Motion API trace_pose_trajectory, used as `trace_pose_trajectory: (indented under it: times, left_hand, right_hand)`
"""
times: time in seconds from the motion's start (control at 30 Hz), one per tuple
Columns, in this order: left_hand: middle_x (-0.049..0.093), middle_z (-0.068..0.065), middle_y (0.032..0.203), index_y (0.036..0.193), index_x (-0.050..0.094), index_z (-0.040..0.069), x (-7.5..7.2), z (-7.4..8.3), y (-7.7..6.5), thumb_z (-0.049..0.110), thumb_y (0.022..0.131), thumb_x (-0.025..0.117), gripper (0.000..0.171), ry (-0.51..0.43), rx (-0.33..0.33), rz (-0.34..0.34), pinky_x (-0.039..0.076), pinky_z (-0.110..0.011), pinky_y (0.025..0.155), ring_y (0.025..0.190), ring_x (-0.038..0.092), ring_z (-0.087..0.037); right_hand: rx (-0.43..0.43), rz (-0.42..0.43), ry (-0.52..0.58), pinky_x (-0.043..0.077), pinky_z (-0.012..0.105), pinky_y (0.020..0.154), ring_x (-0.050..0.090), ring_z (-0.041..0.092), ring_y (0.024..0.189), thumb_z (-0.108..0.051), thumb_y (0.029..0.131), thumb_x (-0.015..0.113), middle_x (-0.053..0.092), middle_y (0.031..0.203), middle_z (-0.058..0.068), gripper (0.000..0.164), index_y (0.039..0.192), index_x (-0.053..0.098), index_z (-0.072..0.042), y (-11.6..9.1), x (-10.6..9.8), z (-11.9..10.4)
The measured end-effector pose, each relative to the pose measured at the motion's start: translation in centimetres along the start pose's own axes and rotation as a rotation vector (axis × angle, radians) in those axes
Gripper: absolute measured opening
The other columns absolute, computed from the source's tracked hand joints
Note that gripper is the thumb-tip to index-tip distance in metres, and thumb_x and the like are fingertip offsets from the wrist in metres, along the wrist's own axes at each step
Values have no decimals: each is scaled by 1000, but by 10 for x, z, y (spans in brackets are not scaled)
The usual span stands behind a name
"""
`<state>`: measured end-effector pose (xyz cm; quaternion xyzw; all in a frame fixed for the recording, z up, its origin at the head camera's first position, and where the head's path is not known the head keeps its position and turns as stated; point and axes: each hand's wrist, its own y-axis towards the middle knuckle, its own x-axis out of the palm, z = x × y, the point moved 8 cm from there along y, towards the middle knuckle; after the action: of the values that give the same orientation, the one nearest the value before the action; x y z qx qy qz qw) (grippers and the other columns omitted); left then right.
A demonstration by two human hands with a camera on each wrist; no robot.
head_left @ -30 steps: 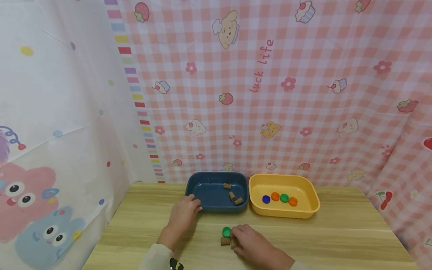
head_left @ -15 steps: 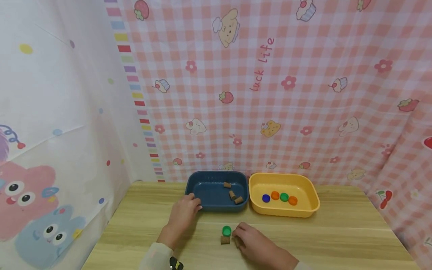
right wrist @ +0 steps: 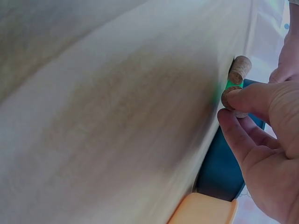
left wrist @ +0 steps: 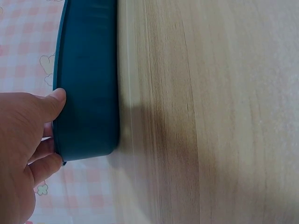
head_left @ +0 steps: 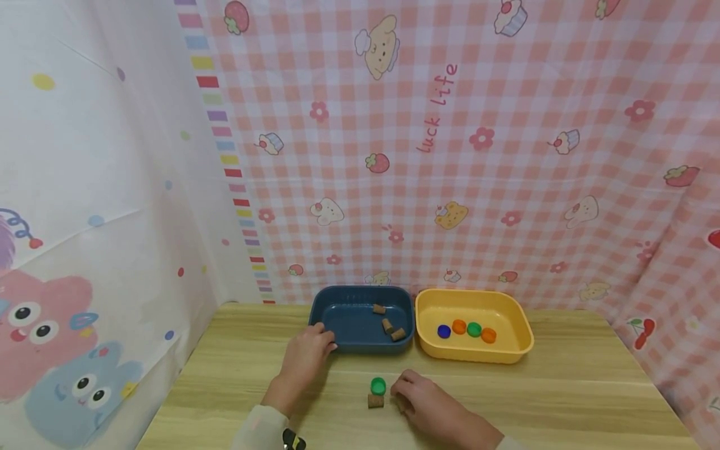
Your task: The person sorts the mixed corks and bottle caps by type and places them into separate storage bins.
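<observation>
My left hand [head_left: 306,351] grips the left front corner of a dark blue tray [head_left: 365,349]. In the left wrist view its thumb presses the outer wall near the rim, with fingers behind the rim. My right hand [head_left: 429,403] is just above the table, pinching a cork [right wrist: 224,99] between thumb and fingers; most of this cork is hidden in the head view. Left of that hand, a green bottle cap [head_left: 378,386] sits on the table. A second cork [head_left: 375,401] lies on its side right in front of the cap.
Three corks lie in the right part of the blue tray, one of them a cork [head_left: 379,309] near the back. A yellow tray [head_left: 472,354] stands beside it, holding a blue cap [head_left: 444,332], a green one and two orange ones. Patterned cloth hangs behind the wooden table [head_left: 585,387].
My right hand has drawn a little to the right with the pinched cork, away from the green cap and the other cork. The left hand stays on the blue tray.
</observation>
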<state>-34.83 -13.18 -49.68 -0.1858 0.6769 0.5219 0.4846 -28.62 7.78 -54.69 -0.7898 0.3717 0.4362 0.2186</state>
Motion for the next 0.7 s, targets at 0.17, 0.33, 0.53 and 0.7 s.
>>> trace_pose_trajectory:
  times: [0.17,0.33,0.53,0.7]
  left_hand:
    - [49,2,70,79,73,15,1,0,0,20,83,87,16,2,-4,0,49,-32,54,62,56,-18]
    - [49,2,70,79,73,15,1,-1,0,20,84,86,15,-12,-14,-11,49,-33,54,63,56,-18]
    - [49,2,71,80,72,15,0,-1,-1,21,85,86,16,-11,-17,-7,49,-33,55,64,56,-18]
    - [48,2,70,79,72,16,-1,-1,0,21,84,86,15,-12,-10,2,48,-32,54,63,56,-18]
  right_hand:
    - [-39,24,-17,57,24,86,58,-1,96,-8,99,67,59,110,-9,16,112,71,-16,-2,-7,-3]
    - [-64,41,-50,57,24,87,59,1,97,-5,97,69,61,110,-7,18,113,72,-13,-2,-17,-4]
    - [-69,59,-68,57,26,87,61,4,98,-3,96,69,63,109,-6,18,111,73,-12,-2,-31,-1]
    - [-85,69,-76,57,24,85,60,3,96,-2,97,69,63,108,-5,17,110,74,-11,-1,-43,0]
